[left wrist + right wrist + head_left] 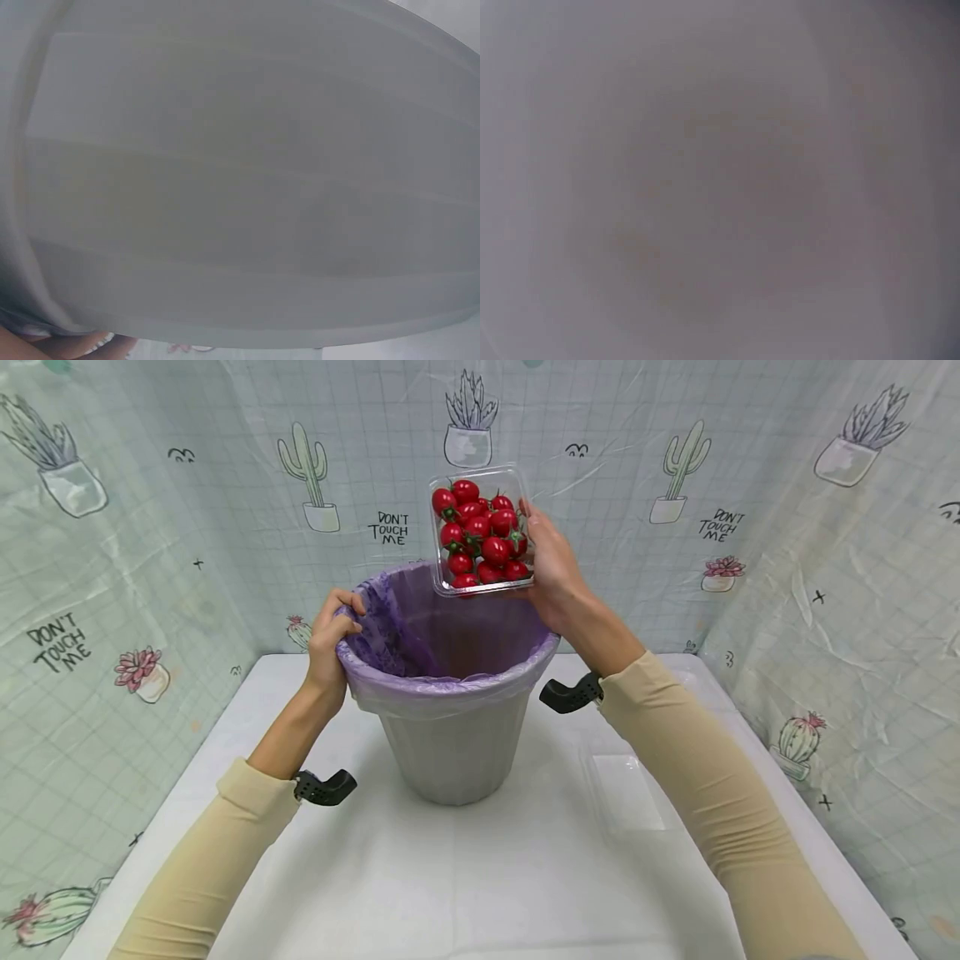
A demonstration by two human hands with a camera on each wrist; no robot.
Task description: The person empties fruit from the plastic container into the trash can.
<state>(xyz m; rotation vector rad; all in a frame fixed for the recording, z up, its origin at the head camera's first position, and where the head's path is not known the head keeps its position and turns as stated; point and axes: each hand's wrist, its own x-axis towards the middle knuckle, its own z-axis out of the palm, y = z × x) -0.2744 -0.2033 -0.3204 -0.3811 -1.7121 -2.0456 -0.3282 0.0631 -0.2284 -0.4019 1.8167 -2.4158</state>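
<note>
A clear plastic container (442, 578) full of red cherry tomatoes (477, 528) is tilted above the back rim of a trash can (457, 752). My right hand (553, 564) grips the container by its right side. Light grey and upright, the can has a purple bag (450, 685) lining it and folded over its rim. With curled fingers, my left hand (330, 639) holds the can's left rim. The can's ribbed wall (247, 172) fills most of the left wrist view, with some fingers at the lower left corner. Only a blurred pale surface shows in the right wrist view.
On the white table (420, 877), a clear plastic lid (628, 792) lies to the right of the can, partly behind my right sleeve. A cactus-print curtain (525, 410) encloses the back and both sides.
</note>
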